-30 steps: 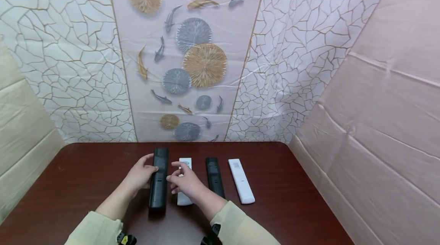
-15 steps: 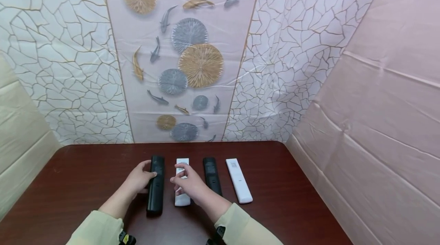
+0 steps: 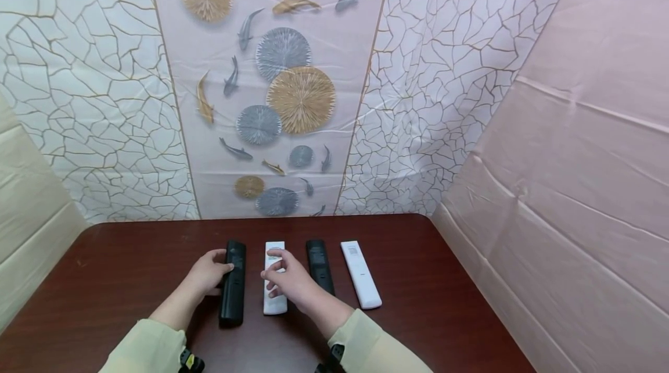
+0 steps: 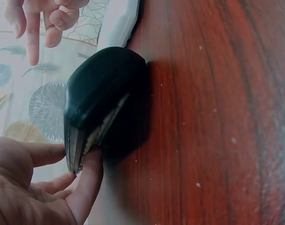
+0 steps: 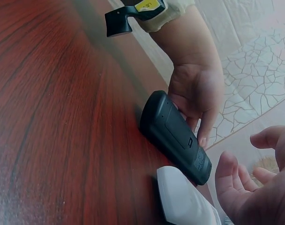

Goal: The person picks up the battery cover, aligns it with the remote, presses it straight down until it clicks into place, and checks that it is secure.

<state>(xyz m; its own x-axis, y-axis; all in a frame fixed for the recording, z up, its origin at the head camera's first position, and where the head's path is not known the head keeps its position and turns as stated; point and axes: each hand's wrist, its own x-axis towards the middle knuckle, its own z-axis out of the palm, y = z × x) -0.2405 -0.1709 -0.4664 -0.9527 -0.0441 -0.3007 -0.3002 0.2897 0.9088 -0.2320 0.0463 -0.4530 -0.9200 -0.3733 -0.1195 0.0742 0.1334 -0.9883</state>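
Observation:
My left hand (image 3: 206, 273) pinches the left edge of a black remote control (image 3: 233, 287), thumb on top and fingers beneath. In the left wrist view this remote control (image 4: 102, 86) is tilted, its near edge raised off the table and its button side facing down. The right wrist view shows the battery cover on the back of the remote control (image 5: 173, 133). My right hand (image 3: 294, 281) hovers over a white remote control (image 3: 274, 304), fingers loosely bent and holding nothing. That hand hides part of the white one.
To the right lie another black remote control (image 3: 320, 262), partly behind my right forearm, and another white remote control (image 3: 362, 275). All rest on a dark red wooden table (image 3: 434, 326). A patterned cloth (image 3: 292, 158) hangs behind the table's far edge.
My left hand has lowered the black remote control toward the table and a little toward me. My right hand has drawn slightly away from it. The head view has shifted a bit.

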